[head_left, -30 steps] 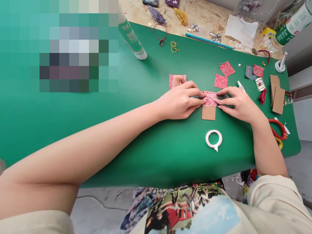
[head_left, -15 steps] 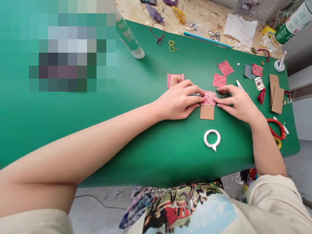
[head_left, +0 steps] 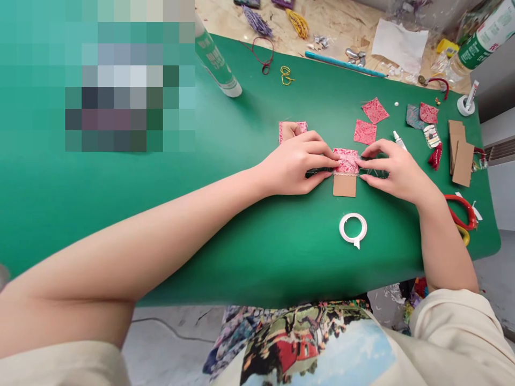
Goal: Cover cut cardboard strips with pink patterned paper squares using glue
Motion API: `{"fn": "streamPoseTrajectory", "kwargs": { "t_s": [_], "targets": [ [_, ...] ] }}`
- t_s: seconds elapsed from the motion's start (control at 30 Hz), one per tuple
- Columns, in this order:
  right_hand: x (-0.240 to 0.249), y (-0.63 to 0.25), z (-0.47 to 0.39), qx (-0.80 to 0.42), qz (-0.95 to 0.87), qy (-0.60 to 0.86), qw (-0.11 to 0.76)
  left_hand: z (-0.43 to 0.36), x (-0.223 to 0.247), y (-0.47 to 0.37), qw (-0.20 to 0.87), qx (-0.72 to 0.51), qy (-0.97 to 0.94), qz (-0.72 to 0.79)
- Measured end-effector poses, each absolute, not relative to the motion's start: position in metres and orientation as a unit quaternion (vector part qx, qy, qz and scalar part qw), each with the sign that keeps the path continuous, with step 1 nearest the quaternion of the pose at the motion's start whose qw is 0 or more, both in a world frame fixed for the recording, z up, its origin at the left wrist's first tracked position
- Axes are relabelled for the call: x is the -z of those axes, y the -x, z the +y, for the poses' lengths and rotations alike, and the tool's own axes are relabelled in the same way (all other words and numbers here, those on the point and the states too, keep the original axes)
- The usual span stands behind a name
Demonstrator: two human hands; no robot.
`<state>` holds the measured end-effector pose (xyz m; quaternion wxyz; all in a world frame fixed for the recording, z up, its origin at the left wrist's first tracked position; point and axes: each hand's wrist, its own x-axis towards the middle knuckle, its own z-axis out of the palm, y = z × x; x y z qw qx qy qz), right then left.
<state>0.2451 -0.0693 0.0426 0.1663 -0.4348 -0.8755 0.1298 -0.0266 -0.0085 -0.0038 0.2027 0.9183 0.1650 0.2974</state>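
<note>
A square of red-and-white patterned fabric [head_left: 346, 162] lies on the green mat, with a piece of brown cardboard [head_left: 345, 186] showing below its near edge. Across the fabric runs a clear strip that looks like a ruler [head_left: 377, 173], glinting at both ends. My left hand [head_left: 300, 163] grips its left end, fingertips on the fabric's left edge. At the other end, my right hand [head_left: 396, 169] pinches it between thumb and fingers. Another red patterned piece [head_left: 302, 127] is partly hidden behind my left hand. A roll of white tape [head_left: 341, 228] lies nearer to me.
Two red fabric squares [head_left: 375, 110] lie beyond my right hand, near a small white tube [head_left: 399, 140]. Brown cardboard pieces [head_left: 462, 163] and red-handled scissors [head_left: 462, 206] are at the right. A green-and-white bottle [head_left: 221, 67] and a blue pencil [head_left: 346, 64] stand farther back.
The clear strip has shifted toward me, down to the fabric's near edge. My right thumb and fingers have spread slightly. The whole view has slid a little.
</note>
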Motion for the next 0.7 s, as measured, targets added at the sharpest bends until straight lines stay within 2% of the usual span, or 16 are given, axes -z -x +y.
{"fn": "streamPoseTrajectory", "kwargs": {
  "t_s": [0.2,0.43,0.7],
  "targets": [
    [-0.0424,-0.2422,-0.0727,-0.092,-0.880,0.451,0.112,-0.0101,0.0013,0.0266,0.160,-0.265,-0.933,0.184],
    [-0.0433,-0.2443,-0.0707,-0.146,-0.866,0.451,0.160,-0.0117,0.0065,0.0262,0.186,-0.286,-0.922,0.180],
    [-0.0437,-0.2416,-0.0691,-0.124,-0.858,0.472,0.158,-0.0129,-0.0008,0.0260,0.185,-0.287,-0.918,0.201]
  ]
}}
